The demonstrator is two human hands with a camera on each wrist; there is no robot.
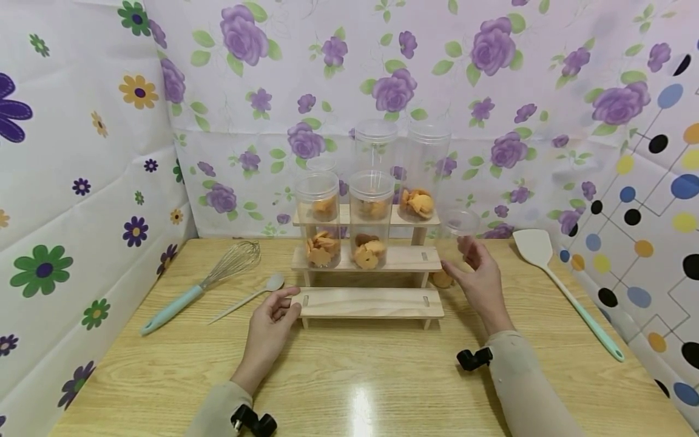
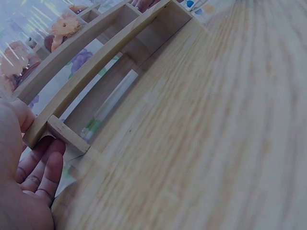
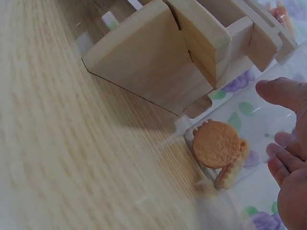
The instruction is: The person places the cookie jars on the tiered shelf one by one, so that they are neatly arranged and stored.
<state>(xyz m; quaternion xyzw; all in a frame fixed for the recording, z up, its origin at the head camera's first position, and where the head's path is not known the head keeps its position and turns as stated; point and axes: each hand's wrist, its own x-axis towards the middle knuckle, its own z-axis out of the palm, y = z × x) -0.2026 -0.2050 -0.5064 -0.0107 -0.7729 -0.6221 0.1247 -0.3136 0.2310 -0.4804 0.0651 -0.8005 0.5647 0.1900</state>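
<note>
My left hand [image 1: 273, 315] is at the left end of a three-tier wooden rack [image 1: 371, 301], gripping its lowest shelf. In the left wrist view, the thumb lies over the plank and the fingers curl beneath. To the rack's right, my right hand [image 1: 480, 282] holds a clear plastic jar [image 1: 457, 227] standing upright on the table. A round cookie [image 3: 216, 143] and a ridged one [image 3: 232, 165] lie at its bottom. Two lidded jars with cookies, left [image 1: 317, 212] and right [image 1: 370, 209], stand on the middle tier. Several more jars stand on the top tier, including one [image 1: 426, 164] at its right.
Left of the rack lie a whisk [image 1: 202, 291] with a pale blue handle and a small light spoon [image 1: 251, 295]. A white spatula [image 1: 546, 261] with a mint handle lies at the right. Patterned cloth [image 1: 349, 60] hangs behind the wooden table [image 1: 349, 376].
</note>
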